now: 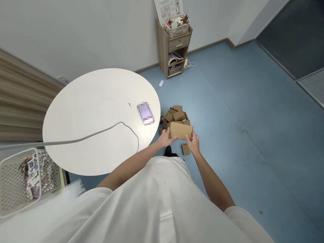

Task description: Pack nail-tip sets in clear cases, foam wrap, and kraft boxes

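Between my two hands is a flat brown cardboard box (181, 131), held out in front of my white shirt. My left hand (165, 138) grips its left end, thumb on the upper face. Around the right end, my right hand (193, 141) is closed, also with the thumb on top. Beyond the held box, a pile of small cardboard boxes (178, 114) lies on the floor. One more small box (185, 149) sits apart on the floor, just below my right hand.
A round white table (101, 91) stands at left, bearing a pixelated phone-like item (145, 113) and a grey cable (93, 136). A wooden cabinet (163, 50) with a filled basket is against the wall. White plastic baskets (12, 189) are at lower left. Blue floor (227, 135) extends right.
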The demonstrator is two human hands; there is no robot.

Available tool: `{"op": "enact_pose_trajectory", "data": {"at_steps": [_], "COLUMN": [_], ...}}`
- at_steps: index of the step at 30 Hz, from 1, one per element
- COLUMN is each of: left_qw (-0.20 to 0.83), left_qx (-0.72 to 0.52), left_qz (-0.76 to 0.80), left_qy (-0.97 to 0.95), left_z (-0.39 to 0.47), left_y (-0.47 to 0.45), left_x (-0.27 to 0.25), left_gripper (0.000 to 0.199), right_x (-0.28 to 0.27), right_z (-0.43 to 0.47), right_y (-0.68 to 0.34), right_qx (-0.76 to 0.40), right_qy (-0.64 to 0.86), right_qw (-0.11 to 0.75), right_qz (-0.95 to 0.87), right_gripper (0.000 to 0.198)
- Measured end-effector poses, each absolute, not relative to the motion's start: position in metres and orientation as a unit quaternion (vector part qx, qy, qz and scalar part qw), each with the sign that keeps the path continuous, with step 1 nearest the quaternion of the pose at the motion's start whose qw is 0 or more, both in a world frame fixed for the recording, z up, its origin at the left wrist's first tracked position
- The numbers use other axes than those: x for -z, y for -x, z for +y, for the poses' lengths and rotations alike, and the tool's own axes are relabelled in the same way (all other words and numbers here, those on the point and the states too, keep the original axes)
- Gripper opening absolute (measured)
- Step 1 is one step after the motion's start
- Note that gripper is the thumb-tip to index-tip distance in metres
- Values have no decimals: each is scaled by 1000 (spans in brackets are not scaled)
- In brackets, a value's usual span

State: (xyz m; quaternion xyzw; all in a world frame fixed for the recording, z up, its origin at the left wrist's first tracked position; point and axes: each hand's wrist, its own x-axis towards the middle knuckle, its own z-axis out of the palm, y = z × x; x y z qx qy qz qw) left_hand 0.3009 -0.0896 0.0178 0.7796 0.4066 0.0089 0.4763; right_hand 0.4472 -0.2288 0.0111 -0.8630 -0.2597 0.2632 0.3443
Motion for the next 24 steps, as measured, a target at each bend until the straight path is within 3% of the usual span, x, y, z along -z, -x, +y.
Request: {"op": "enact_pose_trajectory", "data": {"at_steps": [4, 10, 14, 19, 24], "left_qw": [510, 477, 493, 581, 607], "left_qx": [31, 84, 147, 81, -9], "left_qz": [365, 326, 321, 376, 457], "left_qy": [-778, -812, -795, -718, -650], "left_z": [-74, -62, -71, -82, -81], "left_y": [-335, -346, -308, -228, -160], "left_x": [-19, -23, -21, -26, -32], "left_gripper": [101, 96, 90, 66, 58], "right_x": [-16, -21, -13, -3, -7], "right_z": [-214, -204, -211, -207, -175], "right_y": [-475, -476, -445, -405, -375], "right_qx": [-249, -174, -198, -242, -243], "right_qy": [874, 882, 869, 849, 833], "right_qw": [310, 227, 182, 162, 154], "right_qz": [-280, -374, -415, -440, -473], "right_gripper": [81, 74, 66, 61, 59]}}
